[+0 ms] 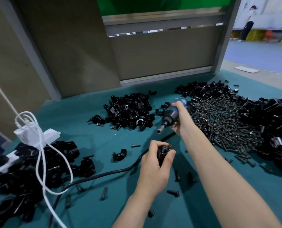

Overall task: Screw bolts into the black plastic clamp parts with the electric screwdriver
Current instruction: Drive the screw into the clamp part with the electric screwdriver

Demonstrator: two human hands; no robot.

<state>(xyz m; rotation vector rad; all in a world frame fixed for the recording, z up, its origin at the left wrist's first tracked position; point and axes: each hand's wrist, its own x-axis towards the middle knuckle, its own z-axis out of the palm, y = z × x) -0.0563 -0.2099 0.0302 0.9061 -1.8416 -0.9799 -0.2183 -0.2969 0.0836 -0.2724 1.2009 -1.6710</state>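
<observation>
Left hand (153,165): fingers curled round the clamp part (163,153), bolts (169,146) poking past the thumb.
Right hand (179,125): fingers wrapped round the electric screwdriver (170,116), tip just beyond left knuckles, apart.

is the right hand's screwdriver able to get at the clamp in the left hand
Likely yes: the screwdriver in the right hand hangs near the clamp the left hand holds, nothing between.

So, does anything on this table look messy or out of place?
Mildly. Stray bolts lie scattered on the green cloth around the left hand, away from the big bolt pile. A white cable loops tangled over the clamp pile at the left. Nothing looks broken.
</observation>
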